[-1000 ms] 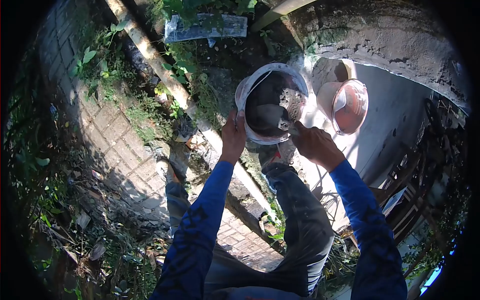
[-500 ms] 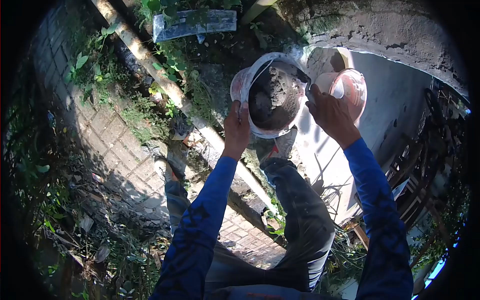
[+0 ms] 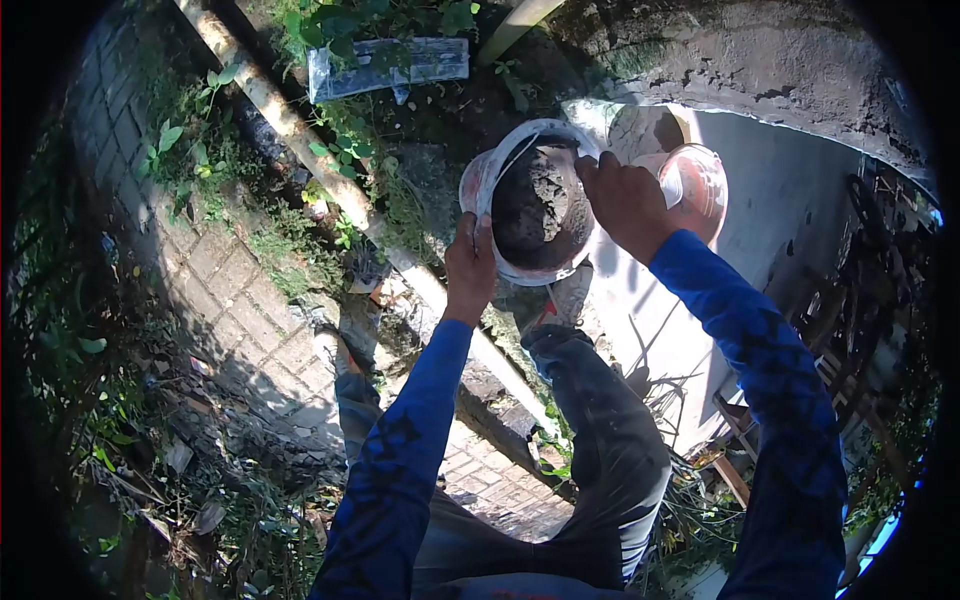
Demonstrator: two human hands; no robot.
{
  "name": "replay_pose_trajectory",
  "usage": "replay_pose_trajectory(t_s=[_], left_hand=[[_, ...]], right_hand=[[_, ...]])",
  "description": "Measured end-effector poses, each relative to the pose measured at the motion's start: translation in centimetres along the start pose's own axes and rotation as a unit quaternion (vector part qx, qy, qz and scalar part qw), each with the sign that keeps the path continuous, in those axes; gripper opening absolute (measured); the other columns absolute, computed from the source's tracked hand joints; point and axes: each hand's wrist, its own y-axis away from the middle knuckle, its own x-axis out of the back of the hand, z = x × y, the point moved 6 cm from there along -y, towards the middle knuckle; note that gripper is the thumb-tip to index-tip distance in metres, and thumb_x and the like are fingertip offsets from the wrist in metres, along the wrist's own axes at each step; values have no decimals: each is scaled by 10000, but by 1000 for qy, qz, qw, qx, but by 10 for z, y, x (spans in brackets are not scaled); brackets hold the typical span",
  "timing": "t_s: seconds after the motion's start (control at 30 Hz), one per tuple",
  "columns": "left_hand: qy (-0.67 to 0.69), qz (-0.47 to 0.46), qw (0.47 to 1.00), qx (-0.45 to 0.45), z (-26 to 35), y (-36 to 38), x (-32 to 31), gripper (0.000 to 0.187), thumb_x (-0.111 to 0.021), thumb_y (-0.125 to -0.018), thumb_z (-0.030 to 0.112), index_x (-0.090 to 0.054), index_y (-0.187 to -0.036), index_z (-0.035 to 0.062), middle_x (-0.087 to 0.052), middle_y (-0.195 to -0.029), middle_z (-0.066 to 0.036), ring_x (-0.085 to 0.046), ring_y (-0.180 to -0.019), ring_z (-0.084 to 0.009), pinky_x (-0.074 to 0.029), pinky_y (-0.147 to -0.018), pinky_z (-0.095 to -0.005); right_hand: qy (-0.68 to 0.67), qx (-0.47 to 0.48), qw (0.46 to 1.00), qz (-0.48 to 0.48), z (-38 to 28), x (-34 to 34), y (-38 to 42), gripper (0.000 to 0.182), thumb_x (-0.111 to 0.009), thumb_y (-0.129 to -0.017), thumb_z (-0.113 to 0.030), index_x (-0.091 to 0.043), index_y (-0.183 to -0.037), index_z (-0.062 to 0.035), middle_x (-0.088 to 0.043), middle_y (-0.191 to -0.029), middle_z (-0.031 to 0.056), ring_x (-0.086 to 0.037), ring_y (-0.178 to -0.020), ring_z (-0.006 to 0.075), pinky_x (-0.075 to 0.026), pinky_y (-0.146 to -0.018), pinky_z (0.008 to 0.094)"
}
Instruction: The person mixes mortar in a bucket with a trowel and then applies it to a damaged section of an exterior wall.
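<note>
I read all positions from the head camera: 12 o'clock points to the top of my feed, and the clock is centred on the feed unless stated otherwise.

Primary item: the white-rimmed bucket (image 3: 552, 272) sits at 1 o'clock, near the centre, its mouth facing my viewpoint. A clumped grey mix (image 3: 547, 203) lies inside it, partly sunlit and partly in shadow.

Left hand (image 3: 471, 265): on the bucket's own dial I locate it at 8 o'clock. It is closed on the bucket edge, thumb and fingers gripping the rim.

Right hand (image 3: 628, 205): on the same dial it occupies 1 to 3 o'clock. The fingers are curled, with the fingertips at the rim. The back of the hand blocks my view of the palm, so I cannot tell how far it is closed or whether it has hold of anything.

Surroundings: a reddish bucket (image 3: 708, 190) lies beyond the right hand, at 3 o'clock from the primary bucket. A pale flat surface (image 3: 790, 190) extends across 2 to 4 o'clock, below a weathered wall (image 3: 770, 60) at 2 o'clock. A long pole (image 3: 395, 245) runs from 11 o'clock down to 5 o'clock, passing between 2 trousered legs (image 3: 605, 430). A grey board (image 3: 400, 68) lies at 11 o'clock among leaves. Paving bricks (image 3: 230, 275) show at 9 o'clock.
</note>
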Motion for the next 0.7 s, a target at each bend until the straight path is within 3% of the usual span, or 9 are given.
replay_pose_trajectory(t_s=[0.13,0.2,0.27,0.33,0.4,0.47,0.53,0.67,0.7], left_hand=[[-36,20,998,-38,9,7,10,438,-476,-1035,328,-545,-1191,-76,-646,-943,-303,-650,-869,-418,-481,-753,-435],[-2,-9,1000,20,8,1,17,433,-470,-1037,329,-549,-1176,-74,-652,-929,-283,-651,-858,-404,-485,-755,-424],[-26,33,999,-14,-21,-5,28,444,-463,-1040,345,-557,-1168,-69,-666,-924,-246,-646,-820,-341,-487,-753,-395],[1,5,1000,16,-22,-4,41,460,-464,-1043,347,-555,-1199,-76,-676,-948,-232,-643,-836,-265,-491,-775,-367],[-34,26,999,17,-29,-7,49,455,-469,-1045,330,-551,-1225,-80,-678,-972,-238,-634,-897,-216,-490,-804,-347],[6,-65,996,56,-27,-11,44,461,-475,-1045,320,-540,-1243,-92,-675,-1012,-244,-628,-980,-215,-485,-849,-344],[-16,-30,999,29,-41,-12,44,463,-478,-1045,330,-552,-1216,-93,-678,-1009,-221,-615,-958,-201,-481,-845,-329],[-12,-26,999,20,-27,-7,42,422,-475,-1050,316,-570,-1152,-83,-663,-929,-169,-570,-877,-154,-479,-797,-301],[23,-34,999,30,-19,-5,39,399,-472,-1052,308,-577,-1124,-70,-650,-883,-144,-545,-835,-137,-475,-761,-293]], right_hand=[[-173,0,982,-77,-15,-75,5,222,-575,-900,-191,-557,-1030,-12,-653,-942,159,-678,-735,295,-552,-669,393],[-193,105,975,40,-19,-109,29,300,-581,-907,-202,-554,-1116,12,-654,-928,187,-672,-823,324,-553,-755,410],[-409,170,894,-66,-34,-116,31,351,-576,-902,-171,-531,-1193,19,-649,-908,201,-663,-868,323,-552,-772,411],[-588,-120,714,-360,-50,-122,43,312,-520,-955,-218,-535,-1196,-20,-660,-891,164,-669,-912,306,-538,-777,390],[-625,-264,602,-421,-73,-116,52,316,-506,-979,-271,-558,-1166,-21,-653,-837,164,-686,-836,275,-547,-670,390],[-694,-202,620,-304,-98,-136,57,318,-509,-984,-329,-571,-1129,-54,-554,-704,89,-541,-502,174,-424,-414,325],[-814,-277,392,-327,-123,-124,66,309,-513,-987,-356,-581,-1075,-68,-517,-696,50,-480,-496,143,-408,-425,304],[-893,-281,175,-305,-154,-117,57,313,-525,-990,-356,-571,-1041,-51,-507,-702,39,-470,-496,105,-393,-416,262],[-930,-248,3,-270,-162,-110,47,322,-525,-994,-350,-562,-1066,-38,-493,-709,37,-456,-494,85,-381,-413,235]])
